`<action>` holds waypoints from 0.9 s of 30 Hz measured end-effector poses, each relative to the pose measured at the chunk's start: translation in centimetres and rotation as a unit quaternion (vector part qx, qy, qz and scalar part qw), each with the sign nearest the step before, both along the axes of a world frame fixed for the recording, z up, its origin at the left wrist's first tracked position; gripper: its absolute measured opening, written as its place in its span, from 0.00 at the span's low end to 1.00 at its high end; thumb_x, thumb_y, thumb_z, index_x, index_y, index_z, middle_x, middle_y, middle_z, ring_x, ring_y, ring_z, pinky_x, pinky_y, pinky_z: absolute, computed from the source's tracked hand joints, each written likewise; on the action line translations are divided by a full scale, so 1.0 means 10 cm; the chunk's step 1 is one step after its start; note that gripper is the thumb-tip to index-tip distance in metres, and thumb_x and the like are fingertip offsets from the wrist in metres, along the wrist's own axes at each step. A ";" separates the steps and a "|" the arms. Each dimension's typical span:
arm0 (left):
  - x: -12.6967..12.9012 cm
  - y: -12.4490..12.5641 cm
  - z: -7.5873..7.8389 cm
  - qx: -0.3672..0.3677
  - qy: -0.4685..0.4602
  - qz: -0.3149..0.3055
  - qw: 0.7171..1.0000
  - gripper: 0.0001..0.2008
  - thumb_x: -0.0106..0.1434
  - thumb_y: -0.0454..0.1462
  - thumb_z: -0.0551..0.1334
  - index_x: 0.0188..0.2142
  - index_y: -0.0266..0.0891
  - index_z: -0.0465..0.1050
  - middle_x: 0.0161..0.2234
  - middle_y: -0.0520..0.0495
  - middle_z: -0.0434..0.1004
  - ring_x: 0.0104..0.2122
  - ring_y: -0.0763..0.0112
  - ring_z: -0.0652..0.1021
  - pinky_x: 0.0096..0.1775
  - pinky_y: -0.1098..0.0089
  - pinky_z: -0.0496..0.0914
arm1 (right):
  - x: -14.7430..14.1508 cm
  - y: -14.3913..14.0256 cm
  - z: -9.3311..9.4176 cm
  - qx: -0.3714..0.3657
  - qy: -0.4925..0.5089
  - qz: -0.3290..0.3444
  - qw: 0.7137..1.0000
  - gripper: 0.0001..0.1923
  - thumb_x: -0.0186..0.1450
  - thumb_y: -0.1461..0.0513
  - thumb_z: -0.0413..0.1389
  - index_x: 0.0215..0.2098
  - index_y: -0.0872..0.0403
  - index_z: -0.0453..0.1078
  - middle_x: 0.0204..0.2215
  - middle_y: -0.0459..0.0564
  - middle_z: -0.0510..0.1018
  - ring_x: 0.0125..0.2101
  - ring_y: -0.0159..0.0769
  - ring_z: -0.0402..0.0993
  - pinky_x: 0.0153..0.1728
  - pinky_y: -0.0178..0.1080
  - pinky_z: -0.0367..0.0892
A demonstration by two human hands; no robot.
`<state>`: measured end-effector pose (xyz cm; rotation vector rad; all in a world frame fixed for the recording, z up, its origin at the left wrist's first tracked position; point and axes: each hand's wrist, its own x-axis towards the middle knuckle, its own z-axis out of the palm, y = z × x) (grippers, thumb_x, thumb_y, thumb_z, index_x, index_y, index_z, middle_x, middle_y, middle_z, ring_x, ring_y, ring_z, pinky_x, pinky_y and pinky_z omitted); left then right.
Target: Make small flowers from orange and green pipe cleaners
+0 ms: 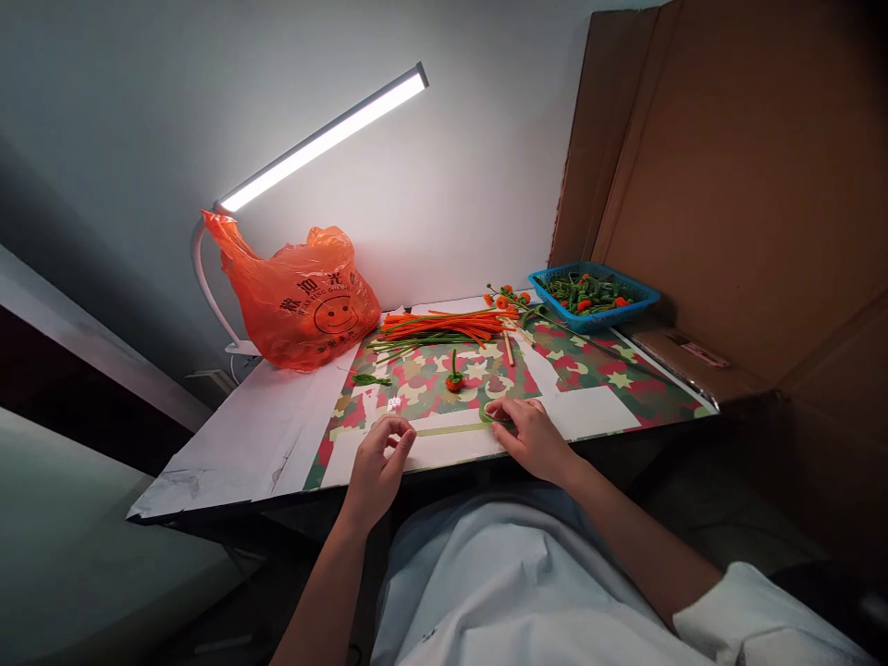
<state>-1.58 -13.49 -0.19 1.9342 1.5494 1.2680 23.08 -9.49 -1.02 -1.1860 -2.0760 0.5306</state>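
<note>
Hands apart at near table edge, green roll in the right

Right hand [534,435] was closed on a small green roll [485,413], fingers partly hiding it. Left hand [378,467] sat well apart, fingers curled, thumb near index; couldn't tell if it gripped anything. Pale green strip [448,429] ran between the two; couldn't tell if either end was held.

Single orange flower head [454,382] lay just beyond the hands, between them, short green stem pointing away. Small green leaf piece [371,379] lay left of it.

Behind: a pile of orange and green sticks [444,326], with a tan stick [509,350] near its right end. Flower sprig [503,301] lay between pile and blue basket [598,324], which held more blooms and leaves. Orange plastic bag [298,296] stood back left on the table [228,453], under the lit lamp [326,141].
</note>
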 end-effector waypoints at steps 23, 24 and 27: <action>0.64 0.45 0.05 0.062 0.277 -0.182 0.941 0.10 0.65 0.43 0.57 0.30 0.40 0.68 0.31 0.46 0.74 0.39 0.62 0.71 0.46 0.59 0.64 | -0.03 -0.01 -0.01 0.023 -0.033 0.009 0.999 0.06 0.63 0.65 0.49 0.38 0.52 0.63 0.31 0.46 0.75 0.34 0.36 0.71 0.45 0.43 0.59; 0.63 0.46 0.05 0.062 0.276 -0.191 0.940 0.11 0.65 0.43 0.57 0.30 0.40 0.68 0.30 0.47 0.74 0.38 0.63 0.71 0.46 0.60 0.63 | -0.03 -0.01 -0.02 0.023 -0.033 0.009 0.999 0.06 0.63 0.65 0.49 0.38 0.52 0.63 0.31 0.46 0.75 0.34 0.36 0.71 0.45 0.43 0.59; 0.61 0.49 0.05 0.065 0.271 -0.214 0.936 0.12 0.67 0.42 0.54 0.29 0.40 0.69 0.29 0.49 0.74 0.35 0.66 0.70 0.46 0.61 0.62 | -0.02 -0.01 -0.02 0.021 -0.034 0.015 0.999 0.06 0.63 0.65 0.48 0.38 0.52 0.63 0.32 0.47 0.75 0.35 0.37 0.71 0.45 0.43 0.59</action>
